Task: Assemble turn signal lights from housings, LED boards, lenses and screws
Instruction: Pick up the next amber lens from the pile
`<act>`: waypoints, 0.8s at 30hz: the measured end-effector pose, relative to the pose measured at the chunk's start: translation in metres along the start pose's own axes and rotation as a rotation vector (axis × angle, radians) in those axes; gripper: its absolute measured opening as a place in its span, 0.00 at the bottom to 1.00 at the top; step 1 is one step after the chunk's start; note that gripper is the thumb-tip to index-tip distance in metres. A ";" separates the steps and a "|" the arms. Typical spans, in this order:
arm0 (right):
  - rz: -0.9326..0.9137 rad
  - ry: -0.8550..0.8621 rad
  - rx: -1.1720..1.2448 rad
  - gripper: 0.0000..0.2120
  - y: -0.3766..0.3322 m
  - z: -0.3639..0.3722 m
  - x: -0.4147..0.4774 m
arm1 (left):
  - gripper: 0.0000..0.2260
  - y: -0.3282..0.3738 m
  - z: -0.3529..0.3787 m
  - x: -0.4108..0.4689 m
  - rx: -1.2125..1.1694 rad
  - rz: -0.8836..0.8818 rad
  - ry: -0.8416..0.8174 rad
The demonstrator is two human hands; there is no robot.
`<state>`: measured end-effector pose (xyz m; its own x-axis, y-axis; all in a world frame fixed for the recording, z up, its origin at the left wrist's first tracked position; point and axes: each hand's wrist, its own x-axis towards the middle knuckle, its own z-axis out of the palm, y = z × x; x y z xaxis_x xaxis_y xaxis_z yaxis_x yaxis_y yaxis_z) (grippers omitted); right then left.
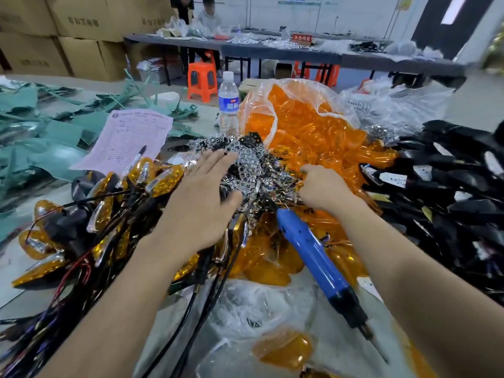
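The heap of LED boards, silvery and black, lies in the middle, with both hands at its near edge. The left hand is nearer. Its fingers are straight, spread flat over the heap's left side and holding nothing, and the boards lie just beyond and under the fingertips. The right hand is at the heap's right edge with its fingers curled into the pieces. Whether it holds one cannot be told.

Behind the heap to the right is the bag of orange lenses. Further right are the black housings. Nearer than the heap lies a blue screwdriver. Left of the heap are wired amber lights.
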<state>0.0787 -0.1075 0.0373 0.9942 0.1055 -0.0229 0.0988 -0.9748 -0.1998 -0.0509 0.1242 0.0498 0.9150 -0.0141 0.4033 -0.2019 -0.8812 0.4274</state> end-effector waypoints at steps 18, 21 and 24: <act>0.047 0.394 0.651 0.10 0.073 -0.010 -0.080 | 0.19 0.085 0.112 -0.007 -0.552 -0.215 0.103; 0.047 0.419 0.868 0.05 0.056 -0.004 -0.096 | 0.28 0.082 0.118 -0.013 -0.451 -0.093 0.114; 0.126 0.401 1.058 0.03 0.034 0.009 -0.106 | 0.37 0.083 0.126 -0.016 -0.298 0.178 0.091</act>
<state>-0.0235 -0.1505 0.0237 0.9555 -0.2370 0.1754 0.1000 -0.2991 -0.9490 -0.0384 -0.0081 -0.0236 0.8238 -0.1011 0.5578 -0.4610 -0.6920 0.5555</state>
